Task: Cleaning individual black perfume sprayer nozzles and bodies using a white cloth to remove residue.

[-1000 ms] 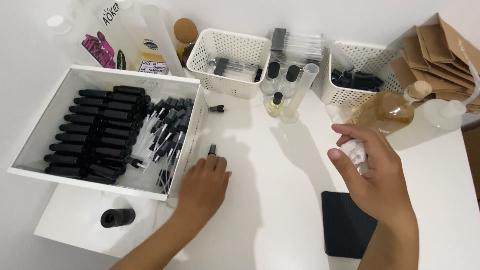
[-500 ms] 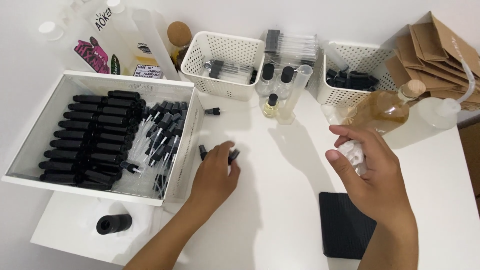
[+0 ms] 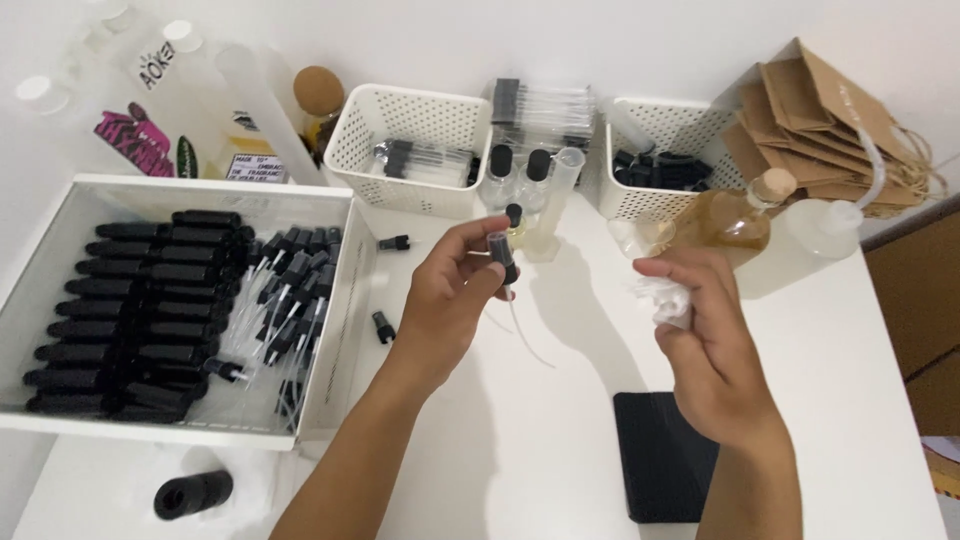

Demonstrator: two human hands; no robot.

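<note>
Black plastic spray-pump head with a thin clear dip tube (image 3: 503,262): one, pinched between the fingertips of my left hand (image 3: 447,295), raised over the white table (image 3: 560,460). Crumpled white tissue wad (image 3: 668,300): one, clutched in my right hand (image 3: 712,345). White perforated plastic baskets (image 3: 405,140): two, at the back. Shallow white tray of black bottles and pumps (image 3: 340,330): one, left. Loose black caps on the table (image 3: 383,327): two. Flat black square pad (image 3: 665,470): one, beneath my right wrist.
</note>
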